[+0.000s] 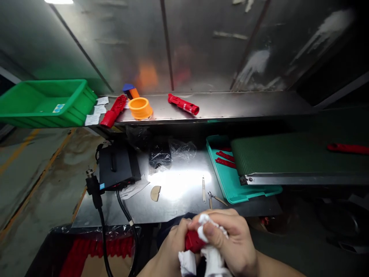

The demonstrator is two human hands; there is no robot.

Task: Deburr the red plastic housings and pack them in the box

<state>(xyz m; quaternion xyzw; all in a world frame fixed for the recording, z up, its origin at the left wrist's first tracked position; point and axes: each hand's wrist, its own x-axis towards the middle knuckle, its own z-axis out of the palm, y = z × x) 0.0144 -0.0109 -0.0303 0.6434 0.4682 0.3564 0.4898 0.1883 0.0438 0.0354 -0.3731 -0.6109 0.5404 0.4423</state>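
At the bottom centre, my left hand (173, 246) is closed around a red plastic part (193, 241). My right hand (232, 240) pinches a crumpled white cloth (213, 258) against the same part from the right side. Both hands touch near the table's front edge, and the fingers hide most of the red part. Just beyond them on the metal table (178, 207) lie small pliers (215, 198) and a thin metal tool (203, 189).
A black box (115, 165) with a cable is left on the table. A teal tray (230, 188) sits beneath a green conveyor (276, 154) at right. The shelf holds a green bin (69, 111), red parts (183, 104) and an orange ring (140, 109). More red parts fill a box lower left.
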